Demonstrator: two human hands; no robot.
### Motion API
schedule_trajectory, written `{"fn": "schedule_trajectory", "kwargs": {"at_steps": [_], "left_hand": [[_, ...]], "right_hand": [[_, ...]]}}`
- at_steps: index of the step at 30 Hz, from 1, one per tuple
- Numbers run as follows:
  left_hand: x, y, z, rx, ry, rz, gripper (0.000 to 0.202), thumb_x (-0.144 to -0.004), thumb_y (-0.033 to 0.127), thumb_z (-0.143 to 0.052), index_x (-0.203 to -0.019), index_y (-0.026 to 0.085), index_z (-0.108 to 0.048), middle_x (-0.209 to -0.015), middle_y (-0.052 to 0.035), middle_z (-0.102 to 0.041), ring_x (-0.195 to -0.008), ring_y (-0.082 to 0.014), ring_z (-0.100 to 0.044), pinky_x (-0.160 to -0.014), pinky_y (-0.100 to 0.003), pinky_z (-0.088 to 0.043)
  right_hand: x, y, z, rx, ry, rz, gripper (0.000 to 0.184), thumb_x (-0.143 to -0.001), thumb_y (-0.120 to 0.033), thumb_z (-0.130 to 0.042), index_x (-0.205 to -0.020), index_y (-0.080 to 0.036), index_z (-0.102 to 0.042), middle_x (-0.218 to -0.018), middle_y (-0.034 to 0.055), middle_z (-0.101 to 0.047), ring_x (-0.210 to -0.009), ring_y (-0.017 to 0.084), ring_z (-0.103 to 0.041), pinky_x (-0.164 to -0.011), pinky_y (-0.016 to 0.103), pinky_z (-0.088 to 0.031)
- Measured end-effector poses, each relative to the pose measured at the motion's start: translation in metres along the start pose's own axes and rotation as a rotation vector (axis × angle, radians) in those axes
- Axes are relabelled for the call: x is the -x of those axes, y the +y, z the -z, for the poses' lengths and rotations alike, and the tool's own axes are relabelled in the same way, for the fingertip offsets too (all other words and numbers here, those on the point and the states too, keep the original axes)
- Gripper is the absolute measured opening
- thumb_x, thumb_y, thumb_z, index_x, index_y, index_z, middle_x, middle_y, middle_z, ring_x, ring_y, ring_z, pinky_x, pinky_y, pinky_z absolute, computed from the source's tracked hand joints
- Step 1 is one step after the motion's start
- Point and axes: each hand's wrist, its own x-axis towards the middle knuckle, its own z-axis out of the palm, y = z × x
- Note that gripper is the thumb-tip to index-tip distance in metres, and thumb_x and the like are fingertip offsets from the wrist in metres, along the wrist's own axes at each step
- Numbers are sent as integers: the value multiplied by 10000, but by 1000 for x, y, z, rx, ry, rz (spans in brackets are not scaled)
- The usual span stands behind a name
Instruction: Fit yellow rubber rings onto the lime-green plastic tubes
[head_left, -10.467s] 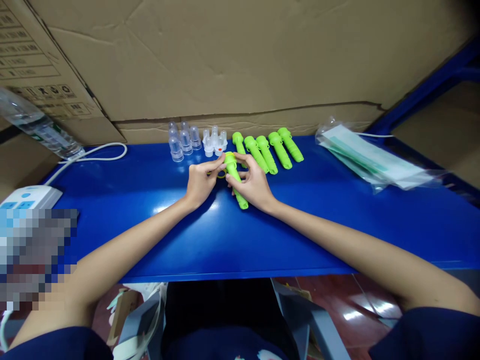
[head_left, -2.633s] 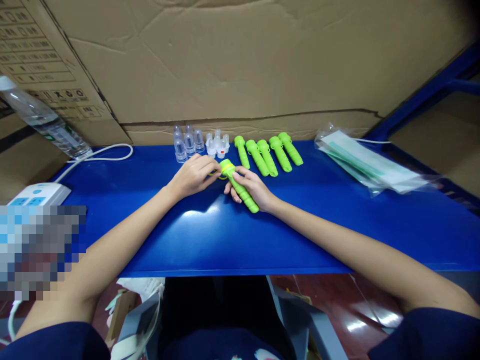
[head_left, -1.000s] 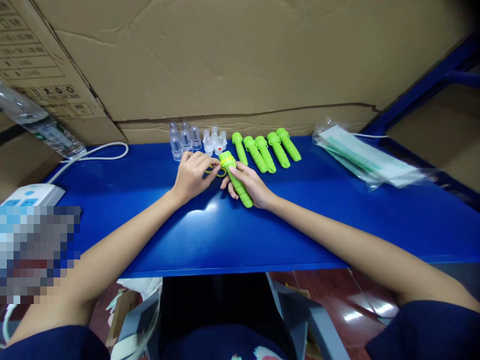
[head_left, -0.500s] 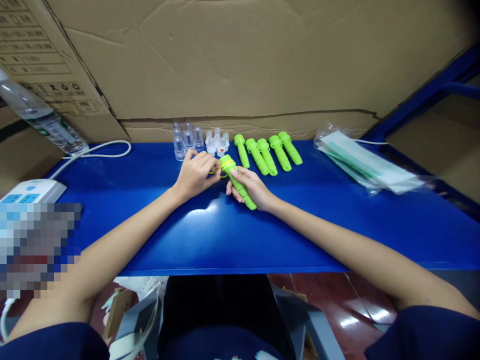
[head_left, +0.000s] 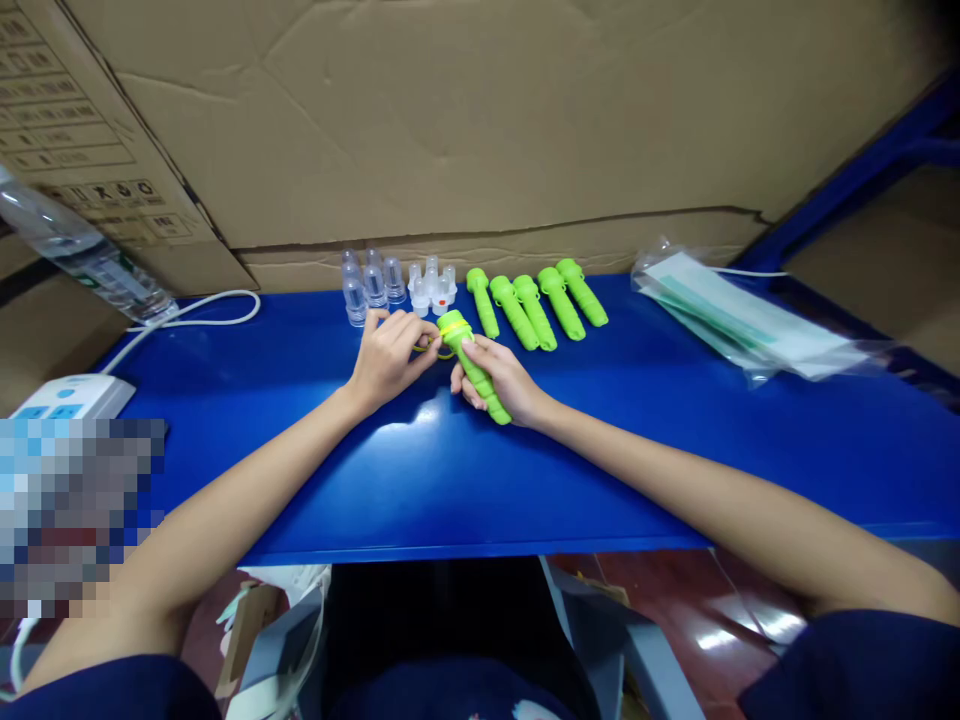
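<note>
My right hand (head_left: 506, 380) is wrapped round a green flashlight-shaped tube (head_left: 484, 382), its wide head tilted up and to the left. A thin yellow band goes round that head. Loops of yellow cord (head_left: 448, 354) hang beside it. Thumb and fingertips of my left hand (head_left: 394, 352) are pinched together on the cord, close to the tube's head. Several similar green tubes (head_left: 555, 302) lie in a row behind my right hand. Beyond my left hand stand several clear plastic caps (head_left: 375, 286) and a cluster of whitish translucent pieces (head_left: 433, 290), one with a red spot.
The blue table (head_left: 360, 500) backs onto a cardboard wall (head_left: 480, 120). At left are a water bottle (head_left: 94, 250), a white cable and a power strip (head_left: 94, 398), with a blurred-out patch in front. A clear bag with white and green contents (head_left: 750, 315) lies at right.
The view has shifted slightly. Both hands keep nearly the same pose, with the green tube and yellow cord still held.
</note>
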Motion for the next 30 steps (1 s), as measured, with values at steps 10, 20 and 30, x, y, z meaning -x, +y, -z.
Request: {"fn": "schedule_trajectory", "kwargs": {"at_steps": [10,20,30], "left_hand": [[0,-2,3,70,-1,-97,163,-1026,256,-499,-898,185,-571,-786,-7,-679,-729,-165,-597,-762,-341,-337],[3,-1,-4,223,10,88,221,-1025,384,-518,-926,197,-583,-842,-15,-686,-794,-167,-623,-787,-336,-392],[0,15,-6,564,127,230,173,-933,339,-677,-979,178,-634,-922,-49,-691,-844,-147,-653,-756,-284,-534]], "right_hand": [[5,-2,1,18,-21,-7,418,-914,-590,-594,-964,-197,-459,-627,2,-689,-338,96,-499,-310,203,-325],[2,-3,-3,58,32,44,518,-847,-606,-696,-1070,-192,-477,-710,-28,-691,-403,68,-548,-361,184,-384],[2,1,-2,161,68,110,664,-796,-436,-772,-1191,-282,-260,-725,-95,-655,-415,82,-548,-388,187,-416]]}}
